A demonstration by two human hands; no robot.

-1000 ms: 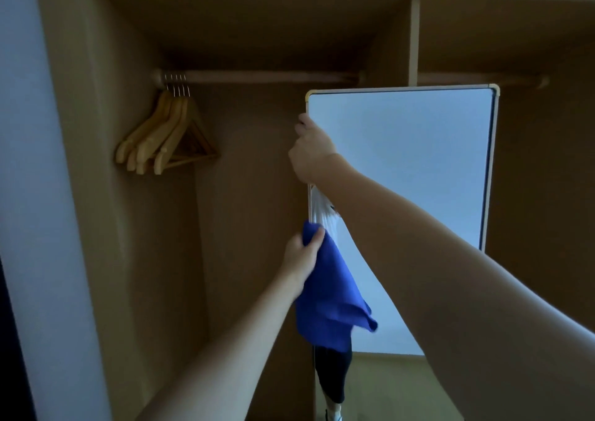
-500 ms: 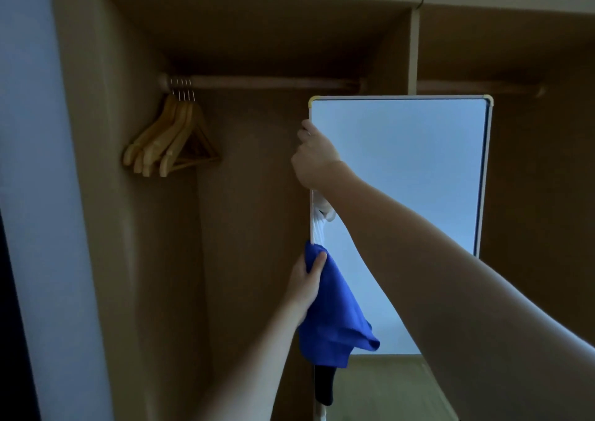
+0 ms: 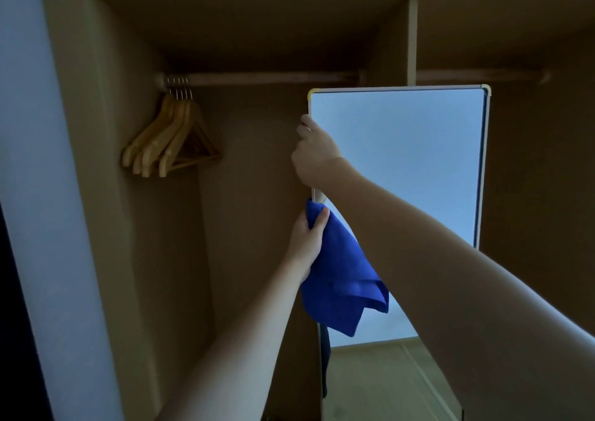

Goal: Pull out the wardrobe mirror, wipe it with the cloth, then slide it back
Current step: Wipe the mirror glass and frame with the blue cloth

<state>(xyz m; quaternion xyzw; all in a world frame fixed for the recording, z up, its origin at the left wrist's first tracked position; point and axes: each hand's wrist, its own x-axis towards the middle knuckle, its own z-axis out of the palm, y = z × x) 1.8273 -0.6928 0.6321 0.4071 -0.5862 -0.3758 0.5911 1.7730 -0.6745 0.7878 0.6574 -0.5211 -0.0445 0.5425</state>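
Wardrobe interior, left bay: hanging rail (image 3: 257,78) across the top; a bunch of wooden hangers (image 3: 170,137) at its left end, well apart from the hands.

Left hand (image 3: 306,243): raised at the mirror's left edge, below the right hand. Fingers and thumb curled round a bunched corner of the blue cloth (image 3: 341,279), which hangs down in loose folds over the lower left part of the glass. Whether the cloth presses on the glass or only drapes before it cannot be told.

Right hand (image 3: 314,153): arm crossing in front of the glass; fingers closed round the mirror's left frame edge, near its top left corner.

Mirror (image 3: 402,163): upright, pale-framed, standing in front of the partition between the two bays, its face turned to the wearer; the right frame edge lies against the right bay.

Progress, as judged: the mirror appears drawn out and turned into view, so the first step looks done or nearly so. With the cloth merely gathered, wiping seems not properly begun, or else finished; the view does not settle which. Sliding back remains.
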